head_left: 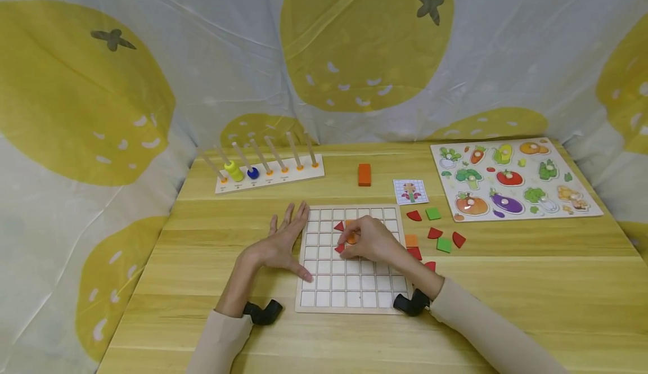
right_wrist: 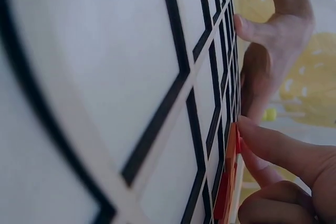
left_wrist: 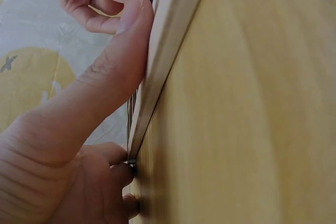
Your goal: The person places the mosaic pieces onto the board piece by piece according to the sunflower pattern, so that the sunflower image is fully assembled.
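A wooden grid board (head_left: 349, 289) lies on the table in front of me. My left hand (head_left: 286, 239) rests flat along the board's left edge with straight fingers, and its thumb (left_wrist: 118, 61) presses against the board's rim (left_wrist: 170, 45). My right hand (head_left: 365, 240) hovers low over the upper middle of the board, its curled fingers (right_wrist: 278, 150) pinching an orange tile (right_wrist: 231, 148) down on a grid square. Red tiles (head_left: 338, 226) lie in the squares beside it. In the right wrist view a red tile (right_wrist: 220, 203) sits just below the orange one.
Loose red, green and orange tiles (head_left: 436, 233) lie right of the board, with a small pattern card (head_left: 410, 191) behind them. An orange block (head_left: 364, 174), a peg rack with yellow and blue rings (head_left: 268, 174) and a vegetable puzzle (head_left: 511, 178) stand farther back.
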`<state>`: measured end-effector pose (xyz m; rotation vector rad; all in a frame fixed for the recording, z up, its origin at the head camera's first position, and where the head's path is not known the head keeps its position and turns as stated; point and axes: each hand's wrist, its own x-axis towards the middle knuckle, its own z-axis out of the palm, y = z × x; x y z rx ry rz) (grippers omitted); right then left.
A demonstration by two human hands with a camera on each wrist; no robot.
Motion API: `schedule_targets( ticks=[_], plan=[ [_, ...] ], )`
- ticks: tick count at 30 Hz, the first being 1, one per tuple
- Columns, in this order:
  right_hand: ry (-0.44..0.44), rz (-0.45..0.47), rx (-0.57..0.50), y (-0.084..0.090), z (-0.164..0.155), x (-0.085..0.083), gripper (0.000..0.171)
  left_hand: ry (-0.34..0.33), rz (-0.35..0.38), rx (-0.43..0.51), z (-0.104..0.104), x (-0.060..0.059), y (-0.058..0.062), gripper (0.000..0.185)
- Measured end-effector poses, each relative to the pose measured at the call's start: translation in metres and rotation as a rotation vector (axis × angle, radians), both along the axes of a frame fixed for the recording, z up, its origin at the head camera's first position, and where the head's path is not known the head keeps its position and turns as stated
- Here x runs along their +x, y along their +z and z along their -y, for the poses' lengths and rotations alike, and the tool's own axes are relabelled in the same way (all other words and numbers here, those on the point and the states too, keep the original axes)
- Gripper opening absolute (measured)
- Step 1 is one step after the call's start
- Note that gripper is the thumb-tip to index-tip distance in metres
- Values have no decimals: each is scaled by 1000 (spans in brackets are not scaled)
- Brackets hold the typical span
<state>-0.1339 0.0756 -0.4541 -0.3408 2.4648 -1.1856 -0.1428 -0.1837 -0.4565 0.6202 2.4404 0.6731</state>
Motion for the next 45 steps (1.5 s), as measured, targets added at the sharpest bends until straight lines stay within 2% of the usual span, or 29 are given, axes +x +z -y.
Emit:
schedule_targets(
  ticks=[10,30,37,41,45],
  plan=[
    [6,-1,-17,-2,1,-1,10,4,-4,-3,0,0,-1,153],
    [-41,27,-58,2,-8,1,8,-6,-5,2,-1,0,2,153],
    [-66,7,-147,11,-47,-1,14,-3,1,7,-2,0,3,153],
    [-76,-21,-123,12,-77,-2,16,-3,-2,-6,-1,-1,3,154],
    [-114,-7,-88,9,-106,-3,20,-4,-2,-14,-1,-1,1,154]
  ],
)
